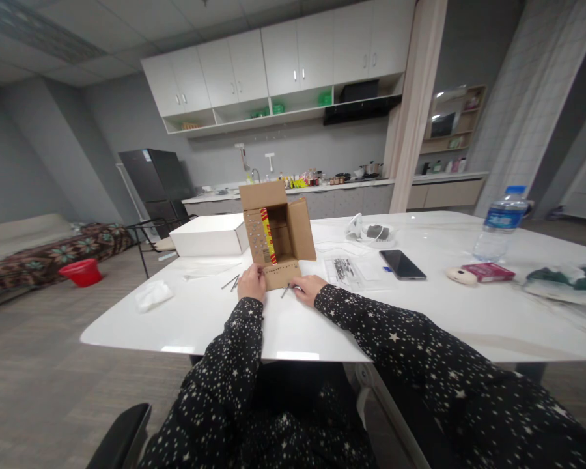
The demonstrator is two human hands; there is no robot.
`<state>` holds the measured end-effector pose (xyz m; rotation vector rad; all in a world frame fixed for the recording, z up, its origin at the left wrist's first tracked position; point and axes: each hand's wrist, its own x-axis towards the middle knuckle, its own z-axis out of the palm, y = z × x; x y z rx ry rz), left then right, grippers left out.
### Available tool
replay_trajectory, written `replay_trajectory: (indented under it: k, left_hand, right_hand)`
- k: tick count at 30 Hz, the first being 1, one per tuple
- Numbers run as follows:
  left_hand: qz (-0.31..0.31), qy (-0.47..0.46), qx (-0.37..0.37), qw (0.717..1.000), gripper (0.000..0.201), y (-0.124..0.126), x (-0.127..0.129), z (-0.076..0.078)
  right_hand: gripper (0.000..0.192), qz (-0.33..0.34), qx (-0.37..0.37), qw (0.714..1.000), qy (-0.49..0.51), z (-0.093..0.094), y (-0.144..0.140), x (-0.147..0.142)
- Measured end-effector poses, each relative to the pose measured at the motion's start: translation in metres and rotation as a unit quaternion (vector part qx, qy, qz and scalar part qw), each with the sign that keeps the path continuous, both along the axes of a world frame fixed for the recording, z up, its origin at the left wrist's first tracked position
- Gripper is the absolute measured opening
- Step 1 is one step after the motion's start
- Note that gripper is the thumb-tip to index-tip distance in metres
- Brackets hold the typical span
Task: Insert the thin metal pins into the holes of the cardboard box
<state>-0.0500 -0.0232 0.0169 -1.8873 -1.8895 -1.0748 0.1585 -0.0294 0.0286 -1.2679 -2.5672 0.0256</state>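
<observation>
Two bare hands: left hand (252, 283) and right hand (308, 290) sit low at either side of a cardboard box (283, 251).
Cardboard box: stands on the white surface (190, 319), open mouth facing the near side, flaps spread.
Left hand's grip: fingertips at the left edge of the lower flap (279, 277); whether they pinch the card, I cannot tell.
Right hand's grip: curled near that flap's right corner, beside a slim grey rod (285, 292); pinching or merely touching, I cannot tell.
Loose rods (228, 282): just left of the left hand; a brushing sleeve could scatter them.
Lower flap: uneven pressure could crease it or tip the box, which looks light.
</observation>
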Motion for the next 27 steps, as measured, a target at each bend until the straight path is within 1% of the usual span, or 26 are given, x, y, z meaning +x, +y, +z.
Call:
replay_trajectory:
  k: [13,16,20,27]
  left_hand:
    - [0.034,-0.014,-0.005,0.999,0.018,-0.0024,0.0017,0.0027]
    - [0.026,-0.011,-0.004,1.0,0.018,-0.001,0.0002,0.0019]
    - [-0.002,0.003,-0.012,1.0,0.018,0.0001,-0.0008,0.0009]
    - [0.001,0.015,-0.016,1.0,0.017,-0.0025,0.002,0.003]
  right_hand:
    - [0.03,0.004,0.006,1.0,0.013,0.0007,-0.0026,0.0006]
    - [0.03,0.006,0.007,1.0,0.013,0.0008,-0.0021,0.0006]
    - [0.03,0.006,0.003,1.0,0.008,0.0009,-0.0015,0.0003]
    - [0.031,0.005,0.0,1.0,0.004,0.0004,-0.0004,0.0]
